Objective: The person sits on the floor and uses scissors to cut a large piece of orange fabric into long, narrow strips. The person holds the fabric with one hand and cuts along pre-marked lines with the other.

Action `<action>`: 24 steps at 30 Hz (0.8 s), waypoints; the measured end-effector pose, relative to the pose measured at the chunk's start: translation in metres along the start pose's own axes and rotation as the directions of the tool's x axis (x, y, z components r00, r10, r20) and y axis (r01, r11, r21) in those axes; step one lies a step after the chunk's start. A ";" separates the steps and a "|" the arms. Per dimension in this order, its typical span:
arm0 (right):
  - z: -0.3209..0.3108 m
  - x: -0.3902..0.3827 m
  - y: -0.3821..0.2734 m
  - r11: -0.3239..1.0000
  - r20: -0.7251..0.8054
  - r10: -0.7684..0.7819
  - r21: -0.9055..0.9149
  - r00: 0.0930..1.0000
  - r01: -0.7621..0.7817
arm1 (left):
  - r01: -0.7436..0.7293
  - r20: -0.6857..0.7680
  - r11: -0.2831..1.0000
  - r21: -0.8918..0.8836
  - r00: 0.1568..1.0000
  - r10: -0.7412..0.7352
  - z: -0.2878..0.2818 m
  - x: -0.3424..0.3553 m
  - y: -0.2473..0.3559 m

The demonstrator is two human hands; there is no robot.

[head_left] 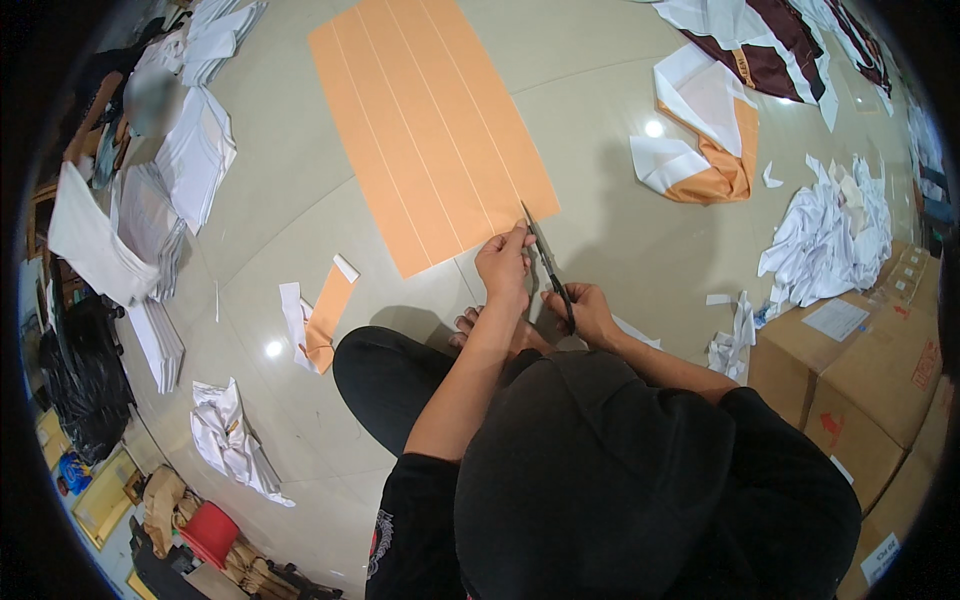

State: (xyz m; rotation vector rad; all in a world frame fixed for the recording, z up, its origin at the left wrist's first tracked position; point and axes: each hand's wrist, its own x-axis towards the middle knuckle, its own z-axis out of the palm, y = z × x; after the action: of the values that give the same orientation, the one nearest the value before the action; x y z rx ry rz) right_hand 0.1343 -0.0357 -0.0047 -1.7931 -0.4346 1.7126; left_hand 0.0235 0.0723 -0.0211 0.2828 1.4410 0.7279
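Observation:
An orange sheet with several pale straight lines (pixel 410 120) lies on the tiled floor in front of me. My left hand (pixel 505 260) pinches the sheet at its near edge, close to the lower right corner. My right hand (pixel 585 315) grips black-handled scissors (pixel 545 265), whose blades point away from me and meet that edge just right of my left fingers, along the rightmost line. My crossed leg in dark trousers (pixel 390 375) and part of a bare foot show beneath my forearms.
Stacked white sheets (pixel 195 160) line the left, near a black bag (pixel 75 380) and a red object (pixel 210 525). Orange-and-white cloth (pixel 720 150), maroon-and-white pieces (pixel 770 40), crumpled white scraps (pixel 820 230) and cardboard boxes (pixel 860 380) lie right. Small strips (pixel 325 320) and white cloth (pixel 230 430) lie left of me.

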 end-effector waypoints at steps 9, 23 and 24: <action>-0.001 0.000 -0.001 1.000 0.012 0.000 -0.026 1.000 0.000 | -0.011 -0.031 0.999 -0.030 0.999 0.011 0.002 -0.002 0.000; -0.002 0.001 -0.004 1.000 0.000 0.030 -0.009 1.000 -0.030 | -0.067 -0.040 0.990 -0.122 0.997 0.063 0.003 -0.006 -0.004; -0.002 0.002 -0.005 1.000 0.001 0.028 -0.008 1.000 -0.028 | -0.065 -0.040 0.990 -0.125 0.997 0.060 0.002 -0.004 -0.006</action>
State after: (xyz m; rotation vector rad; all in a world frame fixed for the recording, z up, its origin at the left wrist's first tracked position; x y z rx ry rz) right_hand 0.1373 -0.0311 -0.0031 -1.8116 -0.4190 1.7331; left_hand 0.0271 0.0656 -0.0207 0.2189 1.4181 0.8755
